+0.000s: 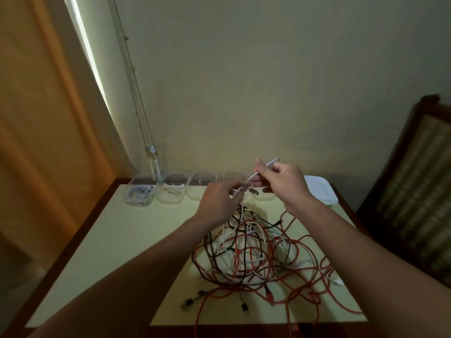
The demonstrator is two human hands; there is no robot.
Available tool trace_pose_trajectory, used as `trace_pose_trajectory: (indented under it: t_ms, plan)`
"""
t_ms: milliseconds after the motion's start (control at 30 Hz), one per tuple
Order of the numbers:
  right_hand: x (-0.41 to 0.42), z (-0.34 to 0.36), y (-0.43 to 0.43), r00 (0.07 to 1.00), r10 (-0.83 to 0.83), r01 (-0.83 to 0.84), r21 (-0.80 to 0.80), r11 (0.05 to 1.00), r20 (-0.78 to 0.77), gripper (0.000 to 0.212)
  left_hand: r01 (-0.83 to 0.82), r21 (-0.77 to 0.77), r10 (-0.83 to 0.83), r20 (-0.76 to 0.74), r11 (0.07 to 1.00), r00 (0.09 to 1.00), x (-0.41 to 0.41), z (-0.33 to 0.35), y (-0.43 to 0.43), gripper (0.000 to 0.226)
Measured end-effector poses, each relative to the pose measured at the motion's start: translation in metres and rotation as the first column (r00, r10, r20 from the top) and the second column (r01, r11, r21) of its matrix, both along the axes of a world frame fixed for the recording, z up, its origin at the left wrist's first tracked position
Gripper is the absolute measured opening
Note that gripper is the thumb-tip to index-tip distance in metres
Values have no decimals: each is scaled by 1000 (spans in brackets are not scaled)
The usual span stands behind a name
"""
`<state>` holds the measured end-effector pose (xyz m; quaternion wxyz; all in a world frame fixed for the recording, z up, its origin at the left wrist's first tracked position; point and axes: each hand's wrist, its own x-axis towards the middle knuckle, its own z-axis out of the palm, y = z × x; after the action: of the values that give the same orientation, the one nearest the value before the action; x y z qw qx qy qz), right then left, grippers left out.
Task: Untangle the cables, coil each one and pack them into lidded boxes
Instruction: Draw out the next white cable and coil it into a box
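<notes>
Forearms: both out over the counter (109, 240), cut off at the frame bottom.
Left hand (219, 198): fingers pinch the white cable (251, 178) low, pinning it above the tangle (256, 254).
Right hand (285, 181): fingers curled round the same cable's upper run, raised to draw it free, I reckon.
Boxes (201, 191): open row at the far edge; two hold coils, so early days.
Lids (322, 191): stacked far right.
Unclear: dim, blurred; can't trace strands, and my hands hide some boxes.

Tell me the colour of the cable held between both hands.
White. The head view shows the cable pinched by the left hand and the right hand.
</notes>
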<state>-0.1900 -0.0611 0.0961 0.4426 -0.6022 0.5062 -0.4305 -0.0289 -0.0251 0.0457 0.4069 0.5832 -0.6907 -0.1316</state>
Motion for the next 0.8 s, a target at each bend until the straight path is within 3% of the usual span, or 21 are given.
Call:
trace_pose_trajectory:
  t_ms: [100,167,233,300,367,433,500,600,733,800]
  plan:
    - [-11,29,5,990,-36,33,23,999,133,30,-96,15,96,-59,995,994,6,-3,-4,18]
    - [-18,49,6,977,-45,38,39,999,209,29,-180,43,178,36,983,983,12,-4,-9,20]
    - [-25,67,6,950,-25,2,72,997,311,27,-146,94,133,131,985,982,10,1,-9,35]
    - [-28,79,6,921,1,-47,109,993,389,24,-33,119,19,111,992,994,1,8,-7,43]
    - [-29,85,7,902,14,-79,131,988,432,23,41,82,-43,19,996,999,-12,16,-3,25]
    - [-33,87,7,892,3,-69,129,989,452,22,91,175,-51,-220,980,974,-21,30,3,16]
    - [-41,88,6,881,-27,-37,125,992,472,23,227,333,-43,-479,915,877,-25,41,7,24]
    - [-56,88,7,867,-116,44,158,986,485,27,369,398,-16,-661,840,750,-26,47,7,27]
    - [-63,68,14,926,-228,144,279,950,300,59,282,275,74,-823,919,563,-28,67,-4,21]
    - [-56,54,26,980,-131,89,256,963,151,54,231,219,65,-844,948,532,-31,84,-9,18]
